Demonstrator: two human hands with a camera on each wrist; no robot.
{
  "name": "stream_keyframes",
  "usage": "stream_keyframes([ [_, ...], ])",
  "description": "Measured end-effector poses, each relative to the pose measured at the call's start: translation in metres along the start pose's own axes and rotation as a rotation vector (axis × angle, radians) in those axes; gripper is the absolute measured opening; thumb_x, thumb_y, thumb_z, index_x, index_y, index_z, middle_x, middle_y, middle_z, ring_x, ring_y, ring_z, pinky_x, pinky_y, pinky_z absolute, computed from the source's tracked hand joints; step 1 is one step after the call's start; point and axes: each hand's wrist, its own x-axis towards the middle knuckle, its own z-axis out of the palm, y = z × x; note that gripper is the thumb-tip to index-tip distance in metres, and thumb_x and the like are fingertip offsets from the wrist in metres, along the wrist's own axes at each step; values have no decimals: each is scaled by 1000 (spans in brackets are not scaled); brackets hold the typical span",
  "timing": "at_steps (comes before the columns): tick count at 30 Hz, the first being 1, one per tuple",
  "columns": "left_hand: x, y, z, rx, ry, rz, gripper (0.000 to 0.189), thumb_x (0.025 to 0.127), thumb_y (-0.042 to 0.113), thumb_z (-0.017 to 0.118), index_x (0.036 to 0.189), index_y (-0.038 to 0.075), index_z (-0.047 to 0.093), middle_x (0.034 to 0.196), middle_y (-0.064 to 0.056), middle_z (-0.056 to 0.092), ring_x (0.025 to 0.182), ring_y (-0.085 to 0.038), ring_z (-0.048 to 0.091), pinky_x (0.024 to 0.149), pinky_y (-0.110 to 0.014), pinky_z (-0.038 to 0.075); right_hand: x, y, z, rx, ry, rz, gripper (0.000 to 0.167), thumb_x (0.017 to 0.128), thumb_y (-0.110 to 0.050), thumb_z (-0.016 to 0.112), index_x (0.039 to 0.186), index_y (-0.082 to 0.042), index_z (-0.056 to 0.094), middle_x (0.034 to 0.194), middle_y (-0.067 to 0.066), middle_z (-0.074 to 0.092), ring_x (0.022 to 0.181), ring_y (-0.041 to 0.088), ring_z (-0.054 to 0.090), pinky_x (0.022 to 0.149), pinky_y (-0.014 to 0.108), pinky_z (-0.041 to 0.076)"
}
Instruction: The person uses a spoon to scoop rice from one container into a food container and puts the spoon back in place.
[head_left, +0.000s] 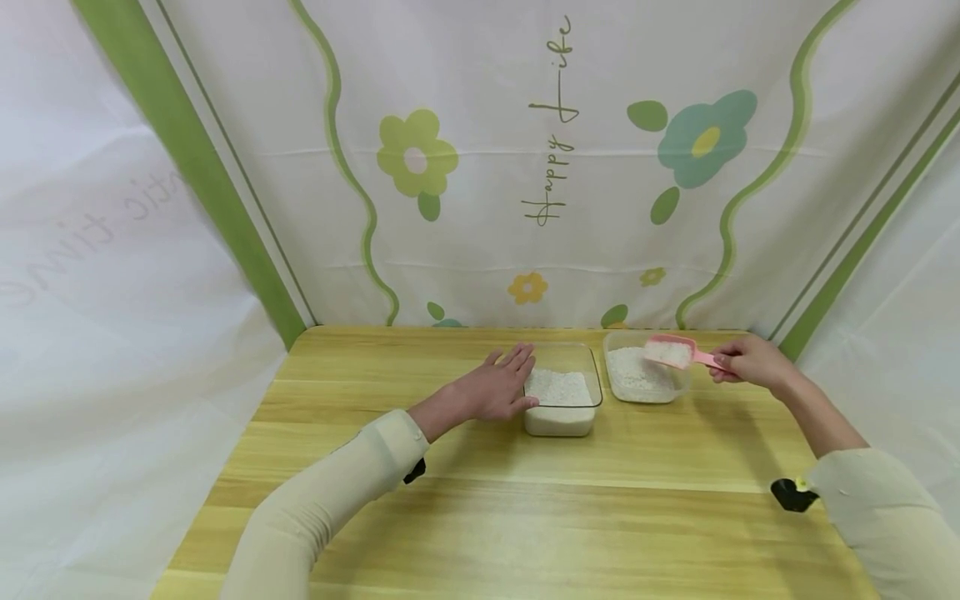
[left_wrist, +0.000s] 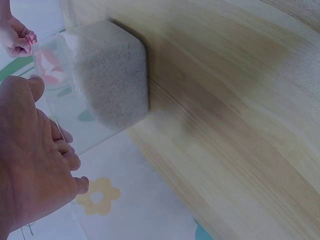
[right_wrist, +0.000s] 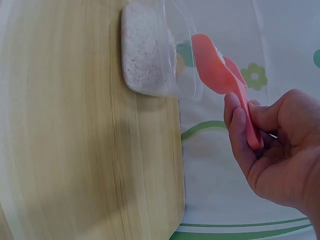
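Observation:
In the head view my left hand (head_left: 501,387) rests against the left rim of a clear, deep container (head_left: 558,423), its fingers extended. White grains that look like rice (left_wrist: 117,75) fill the lower part of that container. My right hand (head_left: 757,362) grips a pink scoop (right_wrist: 215,67) by its handle, thumb on one side and fingers on the other. The scoop holds a heap of white grains and hovers above the right part of a second, shallower clear container (head_left: 647,398). More white grains (right_wrist: 142,47) lie inside this one.
Both containers stand side by side near the back edge of a wooden table (head_left: 480,525). Behind it hangs a white curtain (head_left: 480,242) printed with flowers and green lines. Black wrist-worn pieces show at both sleeves.

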Motion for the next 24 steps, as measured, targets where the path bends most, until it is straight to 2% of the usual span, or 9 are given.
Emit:
stream_keyframes([
  [7, -1, 0, 0, 0, 6, 0, 79, 105, 59, 23, 160, 3, 12, 169, -14, 1, 157, -25, 2, 125, -50, 17, 4, -6, -2, -19, 3, 9, 37, 103, 0, 43, 123, 30, 48, 82, 5, 72, 70, 5, 69, 66, 19, 58],
  [16, -1, 0, 2, -6, 13, 2, 79, 105, 58, 24, 160, 3, 12, 169, -14, 1, 157, -25, 2, 125, -51, 17, 7, -15, -1, -28, -3, 32, 41, 103, 0, 41, 128, 32, 42, 86, 8, 72, 73, 8, 70, 68, 20, 58],
  [24, 0, -1, 2, -10, 9, 2, 80, 105, 59, 24, 161, 4, 10, 169, -13, -1, 157, -25, 0, 125, -51, 17, 8, -16, -1, -46, -8, 42, 39, 103, 0, 42, 127, 31, 45, 85, 6, 72, 72, 7, 69, 67, 20, 58],
])
